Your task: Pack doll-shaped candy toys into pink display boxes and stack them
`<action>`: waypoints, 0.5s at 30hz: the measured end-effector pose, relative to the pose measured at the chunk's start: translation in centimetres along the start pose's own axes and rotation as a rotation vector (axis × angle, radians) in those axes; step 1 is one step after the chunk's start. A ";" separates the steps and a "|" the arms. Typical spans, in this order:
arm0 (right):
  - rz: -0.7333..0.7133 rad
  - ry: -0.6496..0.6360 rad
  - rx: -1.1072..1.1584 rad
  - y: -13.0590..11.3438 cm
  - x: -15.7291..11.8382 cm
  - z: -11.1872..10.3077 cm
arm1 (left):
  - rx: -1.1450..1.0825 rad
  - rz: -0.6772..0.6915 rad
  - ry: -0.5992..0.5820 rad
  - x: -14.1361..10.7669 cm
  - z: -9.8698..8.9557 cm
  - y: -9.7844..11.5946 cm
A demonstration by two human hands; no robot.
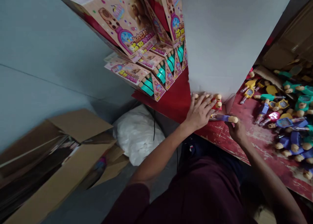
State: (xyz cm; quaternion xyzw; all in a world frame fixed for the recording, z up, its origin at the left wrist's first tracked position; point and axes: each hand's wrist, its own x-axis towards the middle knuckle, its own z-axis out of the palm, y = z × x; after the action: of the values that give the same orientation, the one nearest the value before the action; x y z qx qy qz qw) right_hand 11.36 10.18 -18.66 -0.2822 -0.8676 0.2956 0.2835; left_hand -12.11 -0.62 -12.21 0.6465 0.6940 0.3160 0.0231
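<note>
Bench point(244, 132), red, scuffed. White panel point(232, 35), upright, far; top cut off. Brown carton point(56, 171), left, near, open: flat dark contents, hard to make out. Printed boxes point(144, 67), far left, stacked: lower row holding teal toys point(147, 86); upper ones cut off. Loose toys point(290, 123), mixed colours, right. Left hand point(201, 111), palm down, fingers spread over red toys point(218, 104), mostly hidden. Right hand point(236, 129), fingers pinching purple toy point(223, 118) by its tan head, just nearer than the red toys; fingertips partly hidden.
</note>
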 end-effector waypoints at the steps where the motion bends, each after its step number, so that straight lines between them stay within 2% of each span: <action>1: -0.024 -0.023 -0.010 -0.1 0.0 -0.1 | -0.009 -0.003 -0.006 -0.1 0.2 -0.1; 5: -0.133 -0.122 -0.061 -1.0 0.3 -0.9 | -0.052 0.000 0.001 -0.5 0.4 -0.3; 9: -0.169 -0.191 -0.136 -1.5 0.1 -1.5 | -0.078 -0.001 -0.004 -0.4 0.2 -0.6; 15: -0.305 -0.273 -0.164 -1.0 -2.9 -1.0 | -0.061 0.003 -0.004 -0.4 0.1 -0.7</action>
State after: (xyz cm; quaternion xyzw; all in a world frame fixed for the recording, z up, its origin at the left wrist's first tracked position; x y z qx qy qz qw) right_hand 13.68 7.93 -18.25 -0.1272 -0.9517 0.2131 0.1806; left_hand -12.57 -0.93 -12.78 0.6470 0.6832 0.3357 0.0438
